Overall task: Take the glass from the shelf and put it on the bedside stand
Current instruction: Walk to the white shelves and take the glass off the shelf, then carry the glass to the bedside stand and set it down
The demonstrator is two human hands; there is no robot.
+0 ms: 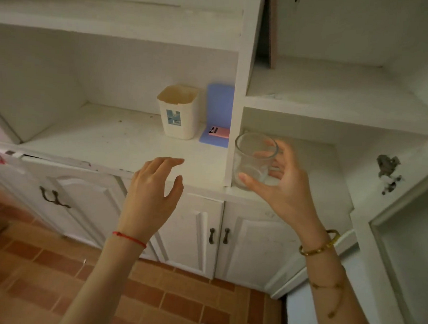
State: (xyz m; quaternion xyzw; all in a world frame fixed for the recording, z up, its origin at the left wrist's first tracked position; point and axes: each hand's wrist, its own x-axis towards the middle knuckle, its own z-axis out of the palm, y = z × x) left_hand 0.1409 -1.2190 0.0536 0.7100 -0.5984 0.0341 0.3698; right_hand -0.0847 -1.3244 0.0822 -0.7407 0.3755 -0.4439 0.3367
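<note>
Your right hand (279,181) grips the clear glass (254,160), thumb under its base and fingers behind it, tilted, at the front edge of the shelf (317,168). Your left hand (153,190) hovers empty, fingers spread, over the counter's (104,140) front edge, left of the glass.

Left hand (153,195) hovers palm down, fingers (168,162) loosely spread, holding nothing. Right hand (279,183) is raised, fingers curled in a grip.
</note>
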